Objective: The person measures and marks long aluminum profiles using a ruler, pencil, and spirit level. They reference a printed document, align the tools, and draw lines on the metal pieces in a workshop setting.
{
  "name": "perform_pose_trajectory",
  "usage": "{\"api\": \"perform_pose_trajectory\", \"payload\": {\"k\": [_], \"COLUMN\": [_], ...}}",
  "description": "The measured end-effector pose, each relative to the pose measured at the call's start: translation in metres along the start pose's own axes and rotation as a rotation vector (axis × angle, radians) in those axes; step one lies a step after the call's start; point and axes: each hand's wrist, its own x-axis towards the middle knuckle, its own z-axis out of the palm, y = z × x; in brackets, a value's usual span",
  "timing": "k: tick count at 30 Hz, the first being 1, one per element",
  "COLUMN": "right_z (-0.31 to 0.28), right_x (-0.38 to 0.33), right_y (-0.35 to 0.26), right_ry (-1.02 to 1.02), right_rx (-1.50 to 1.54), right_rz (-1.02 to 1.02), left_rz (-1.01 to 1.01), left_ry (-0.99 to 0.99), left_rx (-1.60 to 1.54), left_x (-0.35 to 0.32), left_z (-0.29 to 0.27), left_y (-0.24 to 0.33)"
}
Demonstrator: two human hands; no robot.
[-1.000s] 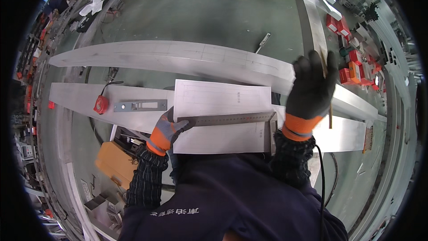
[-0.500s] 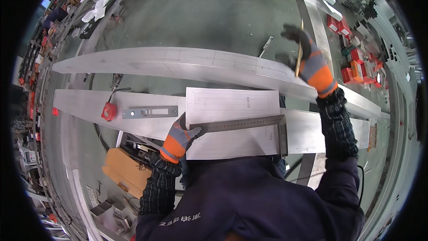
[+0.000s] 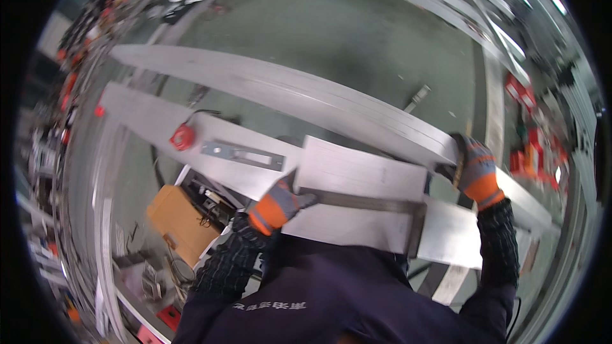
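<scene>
My left hand (image 3: pixel 278 207), in a grey and orange glove, is closed on the left end of a steel try square (image 3: pixel 363 201) and the edge of the white paper sheet (image 3: pixel 357 164) beneath it. The square's blade crosses the sheet, its thick stock at the right edge. My right hand (image 3: pixel 477 171), gloved alike, is closed around a thin yellowish pencil (image 3: pixel 458 171) at the right part of the far metal beam (image 3: pixel 287 92). Motion blurs its fingertips. The paper lies over the near metal beam (image 3: pixel 449 229), close to my body.
On the near beam's left part lie a red tape measure (image 3: pixel 182 137) and a grey slotted metal plate (image 3: pixel 242 155). An open cardboard box (image 3: pixel 182 220) is below left. Red boxes (image 3: pixel 532 156) stand at the right. A small metallic tool (image 3: pixel 418 97) lies beyond the far beam.
My right hand with the pencil has come down and nearer, to the far beam. The view has turned, so the beams slope down rightward. My left hand keeps its hold on the square and sheet.
</scene>
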Motion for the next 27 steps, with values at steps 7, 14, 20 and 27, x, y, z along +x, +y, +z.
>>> {"api": "perform_pose_trajectory", "payload": {"k": [7,14,20,27], "right_z": [-0.027,0.007,0.018,0.015], "right_x": [0.073,0.137,0.134,0.133], "right_y": [0.048,0.102,0.114,0.11], "right_ry": [0.125,0.076,0.119,0.108], "right_rx": [0.019,-0.115,-0.006,0.007], "right_rz": [-0.04,0.016,-0.056,-0.026], "left_rz": [-0.186,-0.213,-0.146,-0.113], "left_ry": [-0.081,-0.085,0.138,0.257], "left_rx": [-0.208,-0.055,0.413,0.972], "left_x": [-0.001,0.0,-0.024,-0.026], "left_z": [-0.002,-0.003,0.014,0.002], "left_y": [0.042,0.044,0.031,0.075]}}
